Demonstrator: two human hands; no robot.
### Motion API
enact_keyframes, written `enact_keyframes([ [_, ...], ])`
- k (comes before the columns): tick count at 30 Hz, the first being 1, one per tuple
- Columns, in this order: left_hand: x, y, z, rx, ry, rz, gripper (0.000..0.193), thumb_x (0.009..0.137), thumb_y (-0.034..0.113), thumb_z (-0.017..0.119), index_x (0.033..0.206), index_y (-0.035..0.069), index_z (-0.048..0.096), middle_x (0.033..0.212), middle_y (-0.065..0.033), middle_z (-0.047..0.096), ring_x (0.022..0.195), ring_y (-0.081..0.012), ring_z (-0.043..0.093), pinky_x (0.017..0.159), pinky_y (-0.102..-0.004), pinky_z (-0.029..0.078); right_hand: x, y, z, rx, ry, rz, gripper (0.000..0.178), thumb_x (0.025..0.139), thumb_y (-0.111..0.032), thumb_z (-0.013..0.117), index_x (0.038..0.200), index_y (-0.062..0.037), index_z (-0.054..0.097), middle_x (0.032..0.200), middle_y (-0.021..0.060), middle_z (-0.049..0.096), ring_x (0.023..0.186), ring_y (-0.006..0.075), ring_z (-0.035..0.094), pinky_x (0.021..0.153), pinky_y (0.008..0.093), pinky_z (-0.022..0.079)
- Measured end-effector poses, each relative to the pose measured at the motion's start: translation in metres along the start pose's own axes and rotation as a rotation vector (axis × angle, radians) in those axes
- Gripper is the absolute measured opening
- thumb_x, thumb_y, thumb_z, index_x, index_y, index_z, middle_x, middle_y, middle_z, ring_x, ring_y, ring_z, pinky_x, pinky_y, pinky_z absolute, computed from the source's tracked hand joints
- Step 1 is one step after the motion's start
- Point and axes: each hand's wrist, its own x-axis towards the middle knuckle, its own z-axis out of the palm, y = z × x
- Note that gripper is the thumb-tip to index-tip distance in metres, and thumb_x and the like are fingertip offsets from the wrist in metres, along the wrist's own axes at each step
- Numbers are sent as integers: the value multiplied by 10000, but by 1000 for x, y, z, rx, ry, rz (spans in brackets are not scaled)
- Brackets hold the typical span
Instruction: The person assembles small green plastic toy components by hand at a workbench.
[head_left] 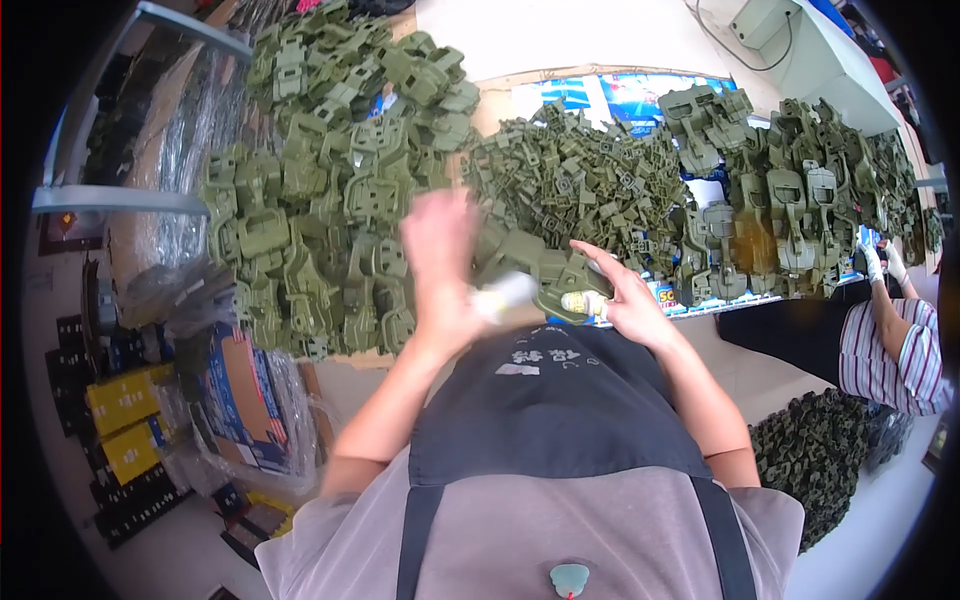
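Note:
An olive-green molded plastic part lies at the table's near edge in front of me. My right hand is at its right end, index finger stretched along the far side and thumb on the near side, with the part between them. A pale wrap covers the thumb. My left hand is raised to the left of the part, smeared by motion, so its fingers cannot be made out. A blurred white shape, perhaps a wrap on the left thumb, shows beside it. Behind lies a heap of small green plastic pieces.
Larger green plastic parts are piled on the left, with more stacked on the right. Plastic-wrapped cardboard stands at the left. A co-worker in a striped top works at far right. A dark heap lies on the floor.

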Motion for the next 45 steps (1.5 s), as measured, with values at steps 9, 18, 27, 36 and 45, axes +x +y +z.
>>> enact_keyframes([
  [9, -18, 0, 35, -240, -1021, 65, 772, 685, 78, 602, 1361, 113, 231, 1155, -176, 508, 1128, -294, 461, 1049, -504, 186, -27, 7, 1, -728, -236, -162, 553, 762, -140, 544, 1258, 28, 366, 1027, 212, 516, 983, 361, 508, 865, 385, 402],
  [18, -18, 1, 40, -315, -1053, -39, 676, 734, 147, 620, 1325, 119, 294, 1172, -129, 510, 1123, -283, 468, 1034, -465, 244, -36, 20, 2, -563, -209, -239, 539, 737, -38, 484, 1263, 15, 381, 885, 218, 526, 850, 349, 549, 770, 393, 438],
  [27, -24, -8, 51, -310, -1071, 23, 594, 721, 138, 548, 1283, 74, 365, 1018, -183, 566, 954, -312, 533, 946, -415, 331, -40, 23, 3, -551, -253, -52, 479, 721, -26, 497, 1199, 8, 473, 958, 195, 562, 840, 330, 571, 734, 366, 464],
  [36, -14, 12, 40, -187, -1155, -21, 592, 755, 201, 610, 1280, 80, 364, 1120, -144, 540, 1071, -261, 502, 976, -406, 280, -45, 26, 12, -13, -213, 151, 460, 796, -165, 551, 1210, 15, 463, 1122, 194, 534, 1042, 298, 511, 915, 352, 378],
  [45, -6, -44, -8, -723, -933, -346, 967, 671, 312, 743, 1395, 123, 130, 1403, -203, 203, 1303, -294, 202, 1051, -436, 188, -42, 43, -19, 48, -182, 38, 532, 794, -215, 609, 1244, 2, 425, 1281, 129, 452, 1167, 244, 433, 982, 332, 320],
])
